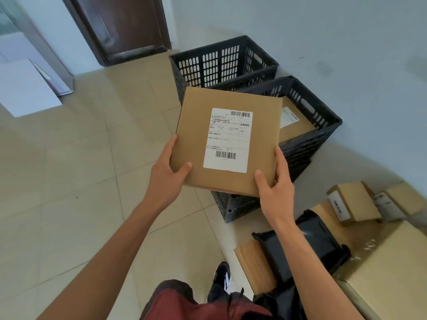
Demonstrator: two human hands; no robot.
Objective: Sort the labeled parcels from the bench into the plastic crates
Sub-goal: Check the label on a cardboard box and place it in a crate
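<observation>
we hold a flat brown cardboard parcel (227, 142) out in front of us with both hands, its white shipping label (228, 140) facing up. our left hand (165, 174) grips the near left corner, thumb curled onto the top face and fingers under the edge; our right hand (275, 181) grips the near right corner the same way, thumb pressed on top beside the label. the parcel hangs in the air above the near black plastic crate (307, 144), covering much of its opening. inside that crate another labeled brown parcel (294, 122) lies flat. a second black crate (221, 62) stands just behind it, against the wall, and we cannot see anything in it. to our right, on the bench (256, 266), we see a black plastic mailer (323, 241), two small labeled boxes (353, 200) and a large taped carton (390, 269) at the near edge. the crates sit on a pale tiled floor (80, 181).
</observation>
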